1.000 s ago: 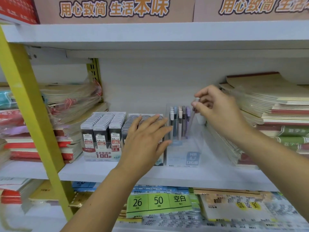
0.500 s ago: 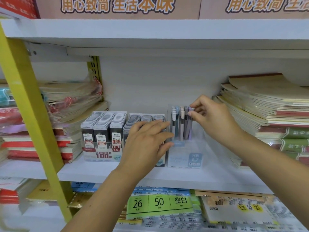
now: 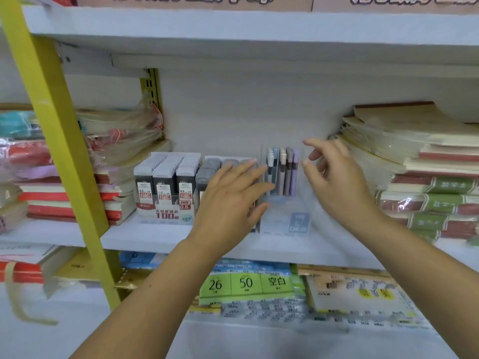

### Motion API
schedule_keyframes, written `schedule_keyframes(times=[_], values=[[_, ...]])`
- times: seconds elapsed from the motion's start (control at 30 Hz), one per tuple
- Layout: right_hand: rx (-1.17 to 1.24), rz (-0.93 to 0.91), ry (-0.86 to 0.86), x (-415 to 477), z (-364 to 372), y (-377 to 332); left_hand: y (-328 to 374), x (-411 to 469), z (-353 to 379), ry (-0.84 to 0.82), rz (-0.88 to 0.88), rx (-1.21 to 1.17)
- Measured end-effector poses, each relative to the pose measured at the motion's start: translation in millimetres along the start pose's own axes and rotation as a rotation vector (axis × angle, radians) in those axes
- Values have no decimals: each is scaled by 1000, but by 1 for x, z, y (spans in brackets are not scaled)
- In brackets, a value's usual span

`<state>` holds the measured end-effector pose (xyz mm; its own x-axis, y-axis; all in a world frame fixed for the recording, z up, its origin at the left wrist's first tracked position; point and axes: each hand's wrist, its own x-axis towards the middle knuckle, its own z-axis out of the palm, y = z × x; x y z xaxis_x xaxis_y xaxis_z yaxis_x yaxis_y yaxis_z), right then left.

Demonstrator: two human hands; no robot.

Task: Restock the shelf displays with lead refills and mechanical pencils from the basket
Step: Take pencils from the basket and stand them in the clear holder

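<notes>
standing upright in a clear box, mechanical pencils, left hand and right hand both spread, empty

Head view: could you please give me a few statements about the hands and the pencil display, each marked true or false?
1. The mechanical pencils stand upright in a clear display box. True.
2. The right hand pinches a pencil. False: its fingers are spread and hold nothing.
3. The left hand, fingers straight, is in front of the grey lead refill cases. True.
4. The green-spined notebooks are stacked left of the pencils. False: they are on the right.
</notes>
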<state>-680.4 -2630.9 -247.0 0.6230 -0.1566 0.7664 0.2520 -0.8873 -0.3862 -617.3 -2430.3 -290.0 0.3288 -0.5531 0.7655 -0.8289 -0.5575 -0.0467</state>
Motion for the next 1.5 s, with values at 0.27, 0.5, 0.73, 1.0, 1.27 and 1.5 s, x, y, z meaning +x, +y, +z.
schedule_keyframes(times=[0.27, 0.5, 0.73, 1.0, 1.27, 1.5], values=[[335, 222, -269, -214, 51, 10, 42, -218, 60, -325, -289, -367], [143, 914, -1212, -426, 163, 73, 31, -417, 126, -1200, -965, -558], [236, 971, -1400, -527, 218, 73, 53, -495, 171, -1397, -876, -679], [20, 890, -1446, -575, 226, 72, 71, -526, 211, -1546, -796, -609], [-29, 896, -1303, -581, 228, 64, 72, -538, 213, -1510, -800, -546], [240, 1402, -1028, -581, 233, 51, 72, -535, 212, -1469, -819, -511]])
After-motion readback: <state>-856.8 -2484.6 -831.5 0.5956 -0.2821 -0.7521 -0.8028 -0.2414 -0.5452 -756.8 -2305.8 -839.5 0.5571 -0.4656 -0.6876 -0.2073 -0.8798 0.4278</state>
